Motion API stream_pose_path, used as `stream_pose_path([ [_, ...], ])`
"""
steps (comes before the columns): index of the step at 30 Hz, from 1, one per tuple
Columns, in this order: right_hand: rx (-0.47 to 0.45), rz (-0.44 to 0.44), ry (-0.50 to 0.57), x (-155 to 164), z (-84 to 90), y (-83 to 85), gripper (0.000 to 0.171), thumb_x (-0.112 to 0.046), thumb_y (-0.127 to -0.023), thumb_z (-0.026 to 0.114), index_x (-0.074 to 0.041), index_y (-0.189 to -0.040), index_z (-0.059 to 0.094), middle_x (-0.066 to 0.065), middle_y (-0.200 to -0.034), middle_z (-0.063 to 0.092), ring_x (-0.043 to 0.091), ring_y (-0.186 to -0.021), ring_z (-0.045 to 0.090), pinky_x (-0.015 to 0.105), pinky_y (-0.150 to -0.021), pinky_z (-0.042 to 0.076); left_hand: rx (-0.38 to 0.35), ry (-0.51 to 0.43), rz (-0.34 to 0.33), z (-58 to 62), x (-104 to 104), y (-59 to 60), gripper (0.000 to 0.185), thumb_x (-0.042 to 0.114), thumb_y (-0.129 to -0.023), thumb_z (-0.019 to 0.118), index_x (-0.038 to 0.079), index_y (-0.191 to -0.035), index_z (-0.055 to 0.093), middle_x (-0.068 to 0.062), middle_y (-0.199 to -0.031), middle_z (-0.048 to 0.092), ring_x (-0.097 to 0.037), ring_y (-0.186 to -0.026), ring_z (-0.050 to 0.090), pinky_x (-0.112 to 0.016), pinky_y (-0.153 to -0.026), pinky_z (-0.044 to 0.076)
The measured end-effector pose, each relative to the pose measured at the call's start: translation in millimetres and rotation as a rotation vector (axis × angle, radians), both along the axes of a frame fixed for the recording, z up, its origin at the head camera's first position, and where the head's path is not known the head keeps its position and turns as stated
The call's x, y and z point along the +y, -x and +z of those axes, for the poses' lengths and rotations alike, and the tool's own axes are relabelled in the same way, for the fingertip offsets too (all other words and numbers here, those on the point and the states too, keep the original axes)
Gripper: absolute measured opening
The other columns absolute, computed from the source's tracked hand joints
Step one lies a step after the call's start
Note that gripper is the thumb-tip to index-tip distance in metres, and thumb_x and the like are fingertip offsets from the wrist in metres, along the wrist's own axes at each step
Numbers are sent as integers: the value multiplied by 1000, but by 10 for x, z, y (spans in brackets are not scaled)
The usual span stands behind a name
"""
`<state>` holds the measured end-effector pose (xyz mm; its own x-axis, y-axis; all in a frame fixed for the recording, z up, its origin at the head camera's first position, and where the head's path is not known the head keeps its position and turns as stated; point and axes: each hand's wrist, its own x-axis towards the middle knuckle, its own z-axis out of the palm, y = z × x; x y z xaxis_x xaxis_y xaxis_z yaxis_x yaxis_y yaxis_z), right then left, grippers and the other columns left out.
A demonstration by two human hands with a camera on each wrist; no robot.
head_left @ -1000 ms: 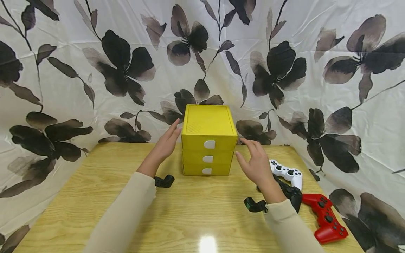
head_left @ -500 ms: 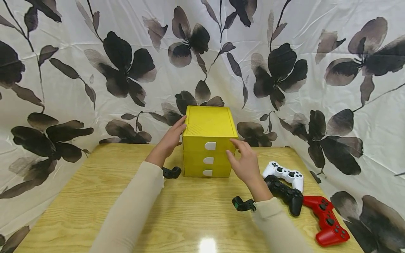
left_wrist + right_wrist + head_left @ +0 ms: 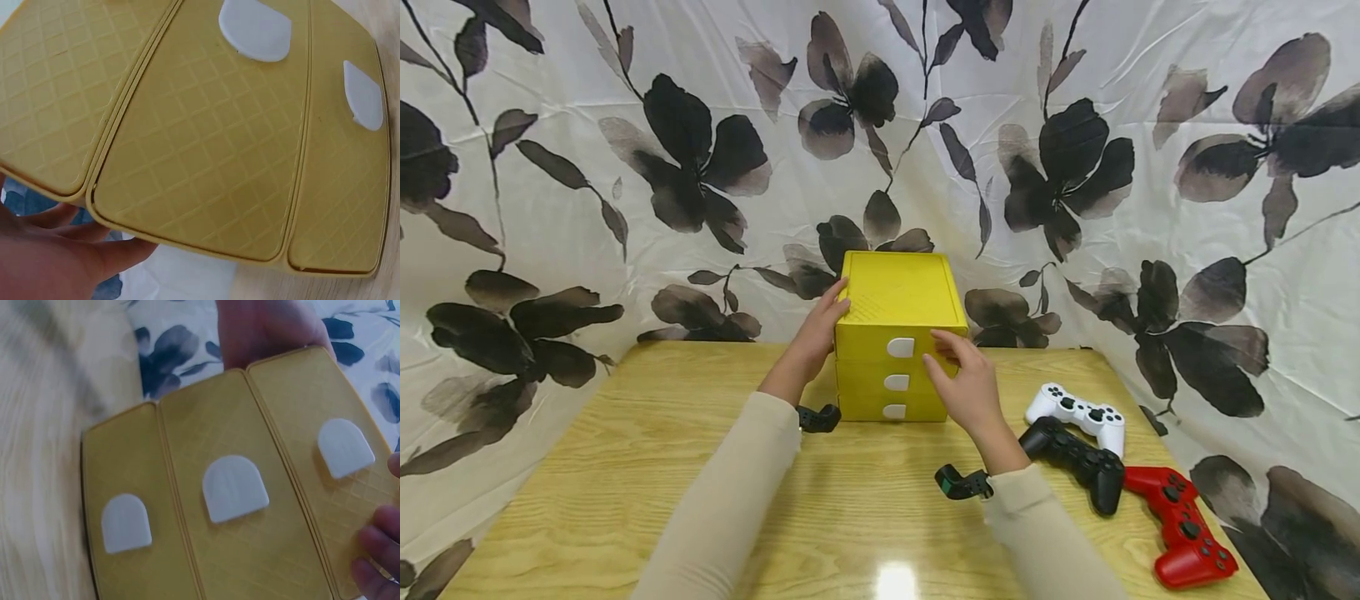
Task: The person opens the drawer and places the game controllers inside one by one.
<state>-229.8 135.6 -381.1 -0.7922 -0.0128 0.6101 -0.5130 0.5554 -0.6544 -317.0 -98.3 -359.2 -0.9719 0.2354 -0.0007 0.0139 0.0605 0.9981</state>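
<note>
A yellow drawer box (image 3: 901, 287) with three stacked drawers, each bearing a white tab handle (image 3: 900, 347), stands at the back of the table. Against its left side rests my left hand (image 3: 808, 340), fingertips at the upper edge; the left wrist view shows its fingers extended along the side wall. My right hand (image 3: 967, 385) is in front of the right part of the drawers, fingers loosely bent toward the top drawer and holding nothing. In the right wrist view its fingers (image 3: 382, 540) are close to the top drawer's front; contact is hard to tell. All drawers are pushed in.
Three game controllers lie at the table's right: a white one (image 3: 1078, 417), a black one (image 3: 1075, 460) and a red one (image 3: 1183, 525). The black one is close to my right wrist. A floral curtain (image 3: 700, 167) hangs directly behind the wooden table (image 3: 647, 450).
My left hand has moved right onto the box's left side. My right hand has moved left, from beside the box to in front of its drawers. The box stays in place.
</note>
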Motion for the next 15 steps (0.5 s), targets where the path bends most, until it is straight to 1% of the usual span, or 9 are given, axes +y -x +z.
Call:
stream_pose_path([
  [4,-39,19,57,-30,3,19,32,-15,-90,69,-9,-121,65,12,-108,69,27,-97,68,37,-86,56,16,15,16,-23,39,7,51,40,-104,34,42,-153,19,7,-164,8,-25,-149,19,-53,-118,22],
  [10,-122,70,165,-86,4,44,32,-16,-91,68,-9,-122,65,13,-108,68,26,-97,68,37,-87,56,41,50,54,-32,89,20,47,39,-104,31,40,-151,28,5,-163,13,-25,-149,19,-54,-117,23],
  [13,-187,102,223,-128,-29,55,32,-17,-91,68,-9,-122,65,14,-110,68,26,-99,68,36,-88,55,33,58,68,-37,102,7,45,40,-104,29,38,-149,30,5,-163,13,-28,-147,22,-55,-116,24],
  [15,-225,130,255,-166,-55,60,33,-18,-91,68,-10,-124,65,14,-112,67,25,-101,68,35,-89,55,31,70,76,-43,92,-7,46,39,-104,27,37,-149,29,4,-163,12,-28,-147,22,-54,-116,24],
])
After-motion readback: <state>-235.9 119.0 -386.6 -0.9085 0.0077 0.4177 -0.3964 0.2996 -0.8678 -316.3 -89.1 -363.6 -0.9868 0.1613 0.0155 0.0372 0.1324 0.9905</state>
